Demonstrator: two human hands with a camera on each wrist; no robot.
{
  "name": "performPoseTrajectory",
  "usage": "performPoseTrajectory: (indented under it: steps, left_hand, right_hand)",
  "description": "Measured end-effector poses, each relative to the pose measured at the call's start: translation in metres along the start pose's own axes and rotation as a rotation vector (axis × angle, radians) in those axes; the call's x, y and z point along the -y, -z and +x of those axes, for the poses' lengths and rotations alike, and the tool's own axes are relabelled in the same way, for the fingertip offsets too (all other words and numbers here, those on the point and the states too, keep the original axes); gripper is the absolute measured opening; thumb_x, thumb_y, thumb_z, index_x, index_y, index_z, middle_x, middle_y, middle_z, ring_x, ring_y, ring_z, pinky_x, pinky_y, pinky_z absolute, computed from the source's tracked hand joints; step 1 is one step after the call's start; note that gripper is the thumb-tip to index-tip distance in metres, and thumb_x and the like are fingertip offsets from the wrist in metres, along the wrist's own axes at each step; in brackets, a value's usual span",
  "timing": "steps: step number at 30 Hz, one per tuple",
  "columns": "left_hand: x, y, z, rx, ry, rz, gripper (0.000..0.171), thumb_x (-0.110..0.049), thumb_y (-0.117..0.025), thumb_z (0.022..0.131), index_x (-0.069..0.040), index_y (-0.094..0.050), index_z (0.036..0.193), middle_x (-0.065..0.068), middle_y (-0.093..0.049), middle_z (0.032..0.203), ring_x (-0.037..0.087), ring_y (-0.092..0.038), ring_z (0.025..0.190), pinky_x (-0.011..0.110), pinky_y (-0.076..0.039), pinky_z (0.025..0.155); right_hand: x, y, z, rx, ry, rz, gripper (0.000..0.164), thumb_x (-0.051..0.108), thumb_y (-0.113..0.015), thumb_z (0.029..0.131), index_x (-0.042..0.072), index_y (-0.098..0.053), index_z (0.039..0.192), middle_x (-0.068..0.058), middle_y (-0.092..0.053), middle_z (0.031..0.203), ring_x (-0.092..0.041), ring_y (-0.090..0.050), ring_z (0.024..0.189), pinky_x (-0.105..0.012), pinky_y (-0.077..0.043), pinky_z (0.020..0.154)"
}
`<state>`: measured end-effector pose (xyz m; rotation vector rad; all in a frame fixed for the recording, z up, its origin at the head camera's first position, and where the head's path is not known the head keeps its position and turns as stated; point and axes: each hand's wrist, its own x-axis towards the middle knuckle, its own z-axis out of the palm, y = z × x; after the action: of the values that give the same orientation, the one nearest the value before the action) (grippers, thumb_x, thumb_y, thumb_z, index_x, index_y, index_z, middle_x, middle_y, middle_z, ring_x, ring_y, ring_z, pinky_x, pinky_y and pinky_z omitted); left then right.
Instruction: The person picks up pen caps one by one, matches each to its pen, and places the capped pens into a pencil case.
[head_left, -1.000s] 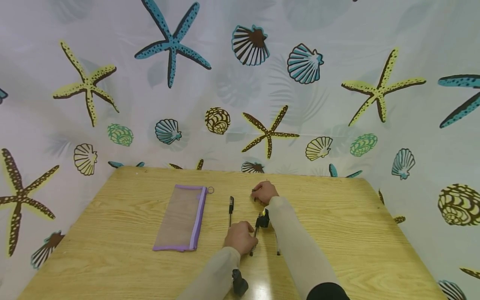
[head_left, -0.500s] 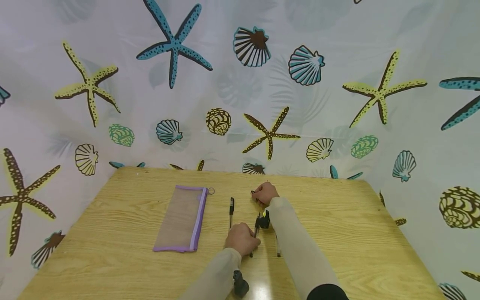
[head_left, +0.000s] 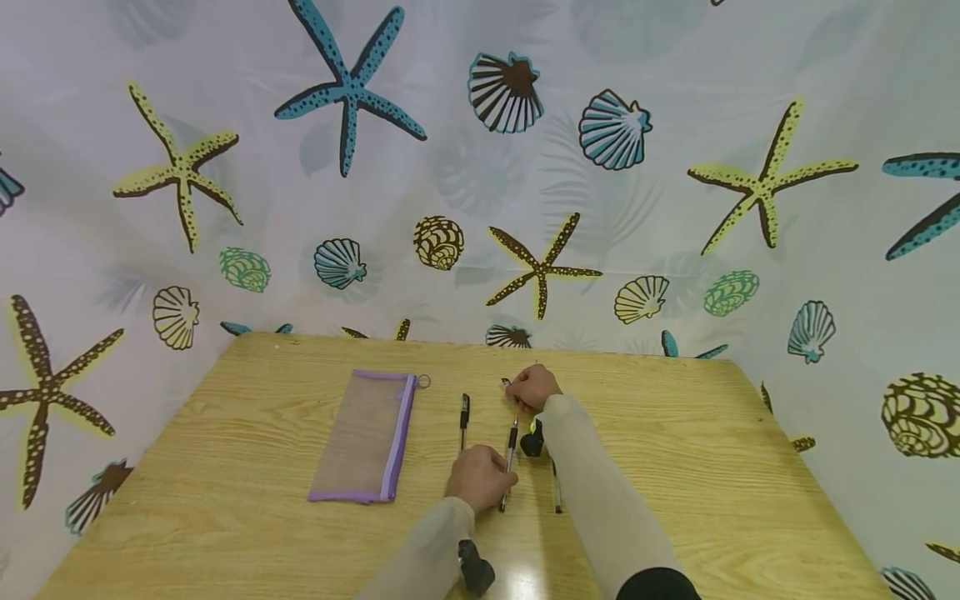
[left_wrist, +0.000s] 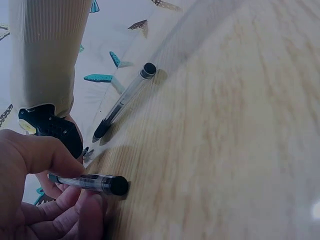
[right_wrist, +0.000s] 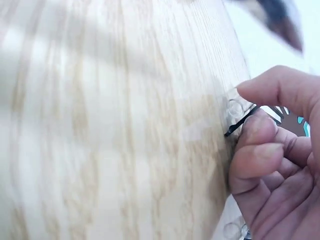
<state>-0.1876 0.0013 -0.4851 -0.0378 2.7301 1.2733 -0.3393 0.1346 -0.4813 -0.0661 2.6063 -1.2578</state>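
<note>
My left hand (head_left: 478, 479) pinches a clear-barrelled gel pen (head_left: 512, 440) on the wooden table, its dark grip section pointing away from me. In the left wrist view, the thumb lies over this pen's barrel (left_wrist: 100, 183), with black plug facing the camera. Farther forward, my right hand (head_left: 534, 387) holds a small clear pen cap (right_wrist: 235, 111) with a black clip between thumb and fingers. A second uncapped pen (left_wrist: 122, 106) lies beside the right forearm. Left of my left hand is another pen (head_left: 464, 412) with a black upper end, its lower part hidden by that hand.
A mesh zip pouch (head_left: 360, 437) with purple edging lies left of the pens, a ring at its top corner. Another clear round piece (right_wrist: 232, 230) shows low in the right wrist view. A shell-patterned curtain (head_left: 480, 183) stands behind the table.
My left hand has shifted slightly left with its pen, and the pen's tip now shows apart from the right wrist's camera. The right hand stays nearly in place, turning a little.
</note>
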Motion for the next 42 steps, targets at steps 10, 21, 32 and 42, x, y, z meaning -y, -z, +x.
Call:
performPoseTrajectory:
  steps: [10,21,32,42]
  left_hand:
    - [0.005,0.000,-0.001,-0.035,-0.031,-0.071,0.010,-0.016,-0.073,0.076,-0.010,-0.069,0.082,-0.003,-0.064,0.073,0.014,-0.056,0.066,0.034,-0.048,0.061]
    - [0.004,0.004,-0.004,-0.018,-0.029,-0.199,0.014,-0.013,-0.072,0.080,-0.005,-0.068,0.090,0.001,-0.068,0.075,0.012,-0.060,0.055,0.030,-0.049,0.055]
    - [0.002,0.008,-0.001,-0.020,-0.001,-0.244,0.014,-0.012,-0.071,0.079,-0.005,-0.067,0.091,0.000,-0.065,0.073,0.011,-0.059,0.052,0.027,-0.048,0.050]
    - [0.002,0.011,-0.001,-0.035,-0.014,-0.245,0.015,-0.011,-0.070,0.079,-0.004,-0.068,0.092,0.002,-0.066,0.074,0.012,-0.059,0.052,0.028,-0.048,0.051]
  right_hand:
    - [-0.004,0.002,-0.002,0.013,-0.005,0.104,0.012,0.009,-0.066,0.088,0.003,-0.068,0.079,-0.003,-0.051,0.051,-0.012,-0.041,0.042,-0.027,-0.037,0.043]
    - [-0.013,0.003,0.001,0.000,0.027,0.263,0.011,0.009,-0.065,0.091,-0.002,-0.066,0.093,-0.005,-0.058,0.065,-0.011,-0.047,0.048,-0.026,-0.041,0.045]
    - [-0.001,0.012,-0.009,0.049,0.140,0.427,0.045,0.004,-0.059,0.092,-0.003,-0.050,0.136,-0.018,-0.067,0.079,-0.013,-0.049,0.051,-0.029,-0.042,0.049]
    - [0.020,0.020,-0.028,0.087,0.115,0.484,0.038,0.001,-0.058,0.094,-0.004,-0.054,0.131,-0.014,-0.069,0.082,-0.014,-0.048,0.053,-0.032,-0.041,0.055]
